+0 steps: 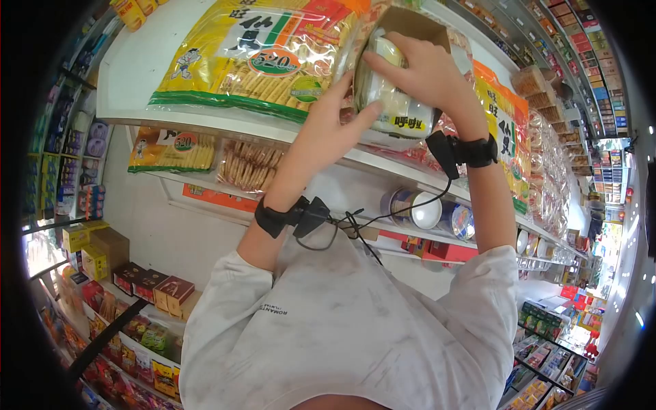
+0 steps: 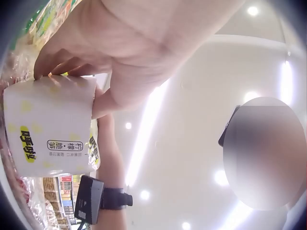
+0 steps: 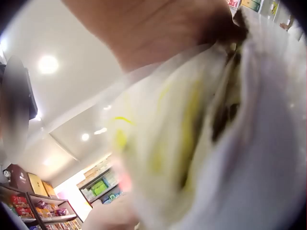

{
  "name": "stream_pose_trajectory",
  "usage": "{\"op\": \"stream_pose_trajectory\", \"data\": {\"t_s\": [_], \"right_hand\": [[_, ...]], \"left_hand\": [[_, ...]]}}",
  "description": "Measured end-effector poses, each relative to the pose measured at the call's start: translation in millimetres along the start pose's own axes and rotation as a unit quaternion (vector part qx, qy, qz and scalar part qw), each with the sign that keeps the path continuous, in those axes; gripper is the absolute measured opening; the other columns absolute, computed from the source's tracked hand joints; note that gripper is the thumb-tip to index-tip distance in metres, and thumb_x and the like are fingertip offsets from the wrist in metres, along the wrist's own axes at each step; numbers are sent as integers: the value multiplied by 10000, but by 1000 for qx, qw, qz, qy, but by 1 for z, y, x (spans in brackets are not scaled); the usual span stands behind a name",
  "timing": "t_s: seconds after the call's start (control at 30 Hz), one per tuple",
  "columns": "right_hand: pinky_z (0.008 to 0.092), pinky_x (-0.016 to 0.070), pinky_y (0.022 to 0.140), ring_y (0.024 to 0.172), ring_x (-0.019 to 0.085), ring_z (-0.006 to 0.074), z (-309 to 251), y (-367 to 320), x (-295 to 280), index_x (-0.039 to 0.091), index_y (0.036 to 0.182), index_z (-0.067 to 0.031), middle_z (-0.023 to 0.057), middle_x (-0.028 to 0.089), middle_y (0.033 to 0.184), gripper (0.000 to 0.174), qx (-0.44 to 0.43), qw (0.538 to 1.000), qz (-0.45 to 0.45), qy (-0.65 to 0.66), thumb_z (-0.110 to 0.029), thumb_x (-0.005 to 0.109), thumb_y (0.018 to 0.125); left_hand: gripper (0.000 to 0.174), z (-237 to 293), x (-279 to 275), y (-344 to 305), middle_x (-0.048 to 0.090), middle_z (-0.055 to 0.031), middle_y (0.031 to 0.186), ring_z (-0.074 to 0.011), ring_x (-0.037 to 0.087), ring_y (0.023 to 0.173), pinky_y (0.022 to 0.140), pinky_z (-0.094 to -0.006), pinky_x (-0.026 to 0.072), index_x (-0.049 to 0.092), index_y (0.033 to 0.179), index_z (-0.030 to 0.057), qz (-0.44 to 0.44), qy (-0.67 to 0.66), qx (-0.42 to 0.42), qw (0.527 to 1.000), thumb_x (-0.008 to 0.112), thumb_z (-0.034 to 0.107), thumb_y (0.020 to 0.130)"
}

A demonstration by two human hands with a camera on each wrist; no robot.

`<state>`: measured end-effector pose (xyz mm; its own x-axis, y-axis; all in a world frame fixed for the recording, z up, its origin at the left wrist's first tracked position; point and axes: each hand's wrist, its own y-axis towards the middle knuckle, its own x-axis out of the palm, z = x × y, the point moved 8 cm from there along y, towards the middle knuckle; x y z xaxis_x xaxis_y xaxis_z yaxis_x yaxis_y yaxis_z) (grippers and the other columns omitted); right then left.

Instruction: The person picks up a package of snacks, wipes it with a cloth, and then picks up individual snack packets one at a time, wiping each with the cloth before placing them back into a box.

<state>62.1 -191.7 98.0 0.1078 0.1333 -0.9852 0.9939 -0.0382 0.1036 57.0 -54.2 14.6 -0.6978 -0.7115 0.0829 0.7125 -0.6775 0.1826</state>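
A white cardboard box point(image 2: 53, 124) with yellow marks and black lettering rests on the upper shelf, its open top facing me. White-and-yellow snack packets point(image 1: 400, 109) sit inside it. My left hand point(image 1: 333, 123) grips the box by its left side, thumb at the opening and fingers round the outer wall. My right hand point(image 1: 437, 78) reaches over the opening, its thumb and fingers around a packet point(image 3: 163, 129); the far fingertips are hidden. In the right wrist view that packet is blurred and bulges beside the box wall.
Large yellow cracker bags point(image 1: 266, 61) lie left of the box, with another cracker bag point(image 1: 502, 123) to its right. The white shelf edge point(image 1: 205, 123) runs below. Round tins point(image 1: 424, 208) stand on a lower shelf. Cables hang between my wrist cameras.
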Motion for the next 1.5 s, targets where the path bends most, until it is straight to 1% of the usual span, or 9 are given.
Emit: {"op": "stream_pose_trajectory", "data": {"t_s": [0.17,0.33,0.43,0.6,0.87,1.13,1.27,1.37,1.5], "right_hand": [[456,517,810,933,659,359,-22,-16,-25,593,1236,-15,200,669,1061,596,-75,984,155,35,-515,573,912],[500,282,1131,1332,400,441,-38,-29,-35,578,1195,-11,287,459,1391,502,-146,956,254,3,-440,578,935],[523,259,1144,1356,374,439,-43,-40,-42,558,1221,-6,268,433,1422,498,-148,948,273,-68,-415,582,938],[517,274,1151,1398,354,408,-49,-74,-63,499,1363,-30,225,401,1475,543,-108,953,270,81,-275,659,905],[478,287,1158,1413,348,403,-42,-102,-26,411,1465,-72,214,368,1527,740,-47,985,160,50,-331,724,848],[482,265,1167,1409,364,359,-46,-93,-35,378,1481,-81,201,380,1520,724,-31,992,126,-7,-293,692,864],[402,324,1124,1376,391,280,-23,-117,-15,253,1526,-10,189,384,1520,732,45,913,294,277,-232,635,943],[363,376,1068,1280,472,285,-11,-121,11,276,1506,19,205,438,1459,685,195,848,318,377,-280,600,982],[361,396,1038,1192,531,259,-24,-119,22,352,1455,62,185,476,1420,610,206,850,227,428,-307,552,1012]], "left_hand": [[710,3,-1,0,576,-196,1264,-193,630,1044,839,-316,531,369,1410,-88,24,-57,27,998,727,245,895],[875,18,-3,9,488,-218,1376,-249,508,1263,1041,-359,428,320,1444,-77,40,4,60,997,797,323,828],[928,22,0,10,457,-208,1417,-252,460,1320,1090,-362,388,303,1465,-61,10,-40,13,999,819,335,803],[925,31,0,8,498,-184,1389,-239,510,1277,1059,-353,423,330,1454,-61,2,-65,1,998,833,332,785],[1005,-15,2,36,514,-205,1359,-259,540,1237,1023,-351,447,329,1439,-78,73,-66,102,990,863,379,721],[1043,-6,10,32,504,-196,1369,-260,536,1244,1034,-350,445,256,1481,-55,19,-148,68,987,866,338,731],[1031,1,5,24,496,-174,1381,-232,520,1257,1038,-334,442,225,1499,-37,24,-157,74,985,857,295,755],[1025,16,2,15,455,-179,1422,-231,489,1285,1061,-333,419,197,1516,-28,16,-167,59,984,843,256,772],[1010,10,5,10,405,-205,1459,-252,443,1328,1089,-353,388,170,1528,-25,28,-109,123,986,819,207,790]]}}
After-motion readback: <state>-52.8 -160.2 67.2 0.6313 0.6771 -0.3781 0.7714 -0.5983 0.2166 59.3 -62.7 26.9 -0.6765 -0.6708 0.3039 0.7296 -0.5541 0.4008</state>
